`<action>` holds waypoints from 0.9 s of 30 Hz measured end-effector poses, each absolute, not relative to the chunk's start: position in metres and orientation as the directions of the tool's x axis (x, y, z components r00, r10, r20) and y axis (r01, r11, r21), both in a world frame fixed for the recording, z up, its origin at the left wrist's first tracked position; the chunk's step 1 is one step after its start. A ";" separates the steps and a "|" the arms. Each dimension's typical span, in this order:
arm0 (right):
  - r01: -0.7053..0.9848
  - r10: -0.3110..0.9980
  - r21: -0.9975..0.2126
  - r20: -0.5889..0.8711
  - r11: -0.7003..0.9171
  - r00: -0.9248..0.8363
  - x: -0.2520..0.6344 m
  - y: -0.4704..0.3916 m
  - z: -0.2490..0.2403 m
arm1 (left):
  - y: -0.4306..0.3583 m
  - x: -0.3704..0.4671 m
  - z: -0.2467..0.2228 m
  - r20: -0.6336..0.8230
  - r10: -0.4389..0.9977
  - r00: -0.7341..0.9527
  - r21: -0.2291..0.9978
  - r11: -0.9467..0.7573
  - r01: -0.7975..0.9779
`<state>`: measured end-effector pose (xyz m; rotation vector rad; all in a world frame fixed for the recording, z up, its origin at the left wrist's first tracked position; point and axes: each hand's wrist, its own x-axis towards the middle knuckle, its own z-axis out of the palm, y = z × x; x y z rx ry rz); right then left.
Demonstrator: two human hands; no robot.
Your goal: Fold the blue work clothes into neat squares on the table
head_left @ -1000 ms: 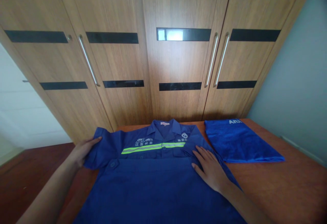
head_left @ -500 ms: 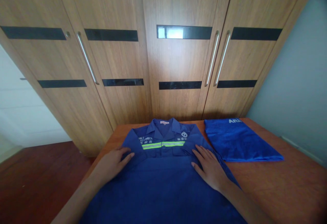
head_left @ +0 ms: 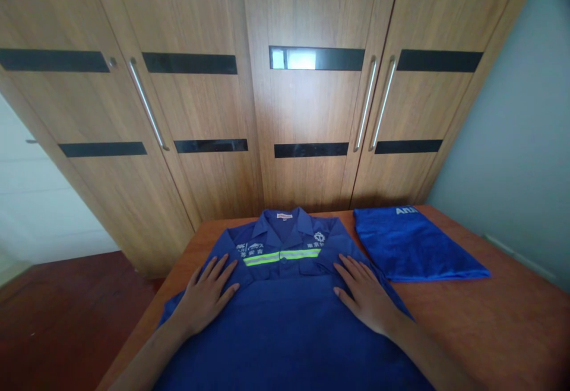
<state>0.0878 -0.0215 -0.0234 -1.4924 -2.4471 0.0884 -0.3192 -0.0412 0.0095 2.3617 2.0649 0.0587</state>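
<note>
A dark blue work shirt with a yellow-green reflective stripe across the chest lies front-up on a wooden table, collar pointing away from me. Its left sleeve is folded in over the body. My left hand rests flat on that folded left side, fingers spread. My right hand lies flat on the shirt's right side, fingers apart. Neither hand grips anything.
A folded bright blue cloth with white lettering lies on the table to the right of the shirt. Wooden wardrobe doors with metal handles stand just behind the table. A grey wall is on the right, dark floor on the left.
My left hand brought the left sleeve from the table's left edge in over the shirt body and now presses flat on it. My right hand stayed where it was.
</note>
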 end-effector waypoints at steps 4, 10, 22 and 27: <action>0.836 0.897 -0.324 0.159 0.442 -0.413 0.092 -0.005 -0.010 | -0.031 -0.324 0.022 -0.027 0.994 0.105 0.138 -0.101 0.985; 0.840 0.890 -0.326 0.301 0.433 -0.342 0.082 0.063 0.001 | 0.015 -0.323 0.026 0.151 0.986 0.073 0.097 -0.088 0.991; 0.871 0.933 -0.350 0.230 0.344 -0.276 0.084 0.112 -0.038 | 0.051 -0.322 0.000 0.147 0.989 -0.016 0.238 -0.020 0.971; 0.770 0.968 -0.593 0.209 0.236 -0.136 0.090 0.152 -0.022 | 0.085 -0.345 0.018 0.125 0.984 -0.125 0.570 0.032 0.821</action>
